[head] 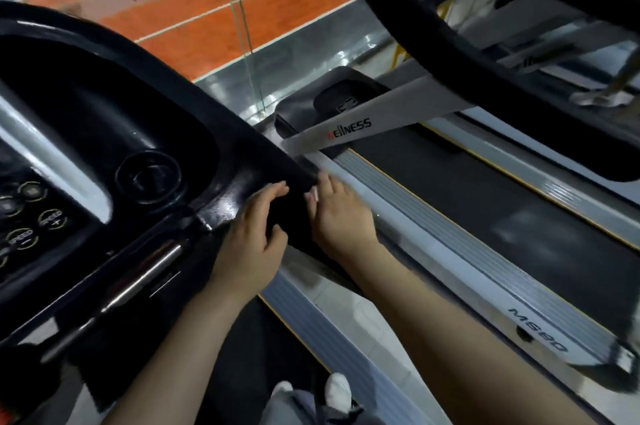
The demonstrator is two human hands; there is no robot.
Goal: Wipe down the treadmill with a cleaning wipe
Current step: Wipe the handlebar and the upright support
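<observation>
Both hands sit on the glossy black padded handrail [273, 161] of the treadmill, roughly centre frame, where the rail leaves the black plastic console [104, 120] at 9 o'clock. Left hand [254, 237] lies over the top of the rail, fingers loosely curled and slightly apart, thumb tucked toward the rail's near side; looks like a bracing hold so the other hand can work. Right hand [337, 217] is just beside it at 3 o'clock, fingers together and bent down over the rail's far edge. A small pale patch shows at the right fingertips; probably the cleaning wipe [311, 195], but too blurred to confirm, so can't tell if it's pinched or just pressed flat. Likely wiping the rail lengthwise. Containers: only the round black cup-holder recess [149, 179] in the console, at 9 o'clock of the hands; nothing visible inside. The grey ribbed side rail [450, 244] and dark running belt [467, 189] run off toward 4 o'clock.
</observation>
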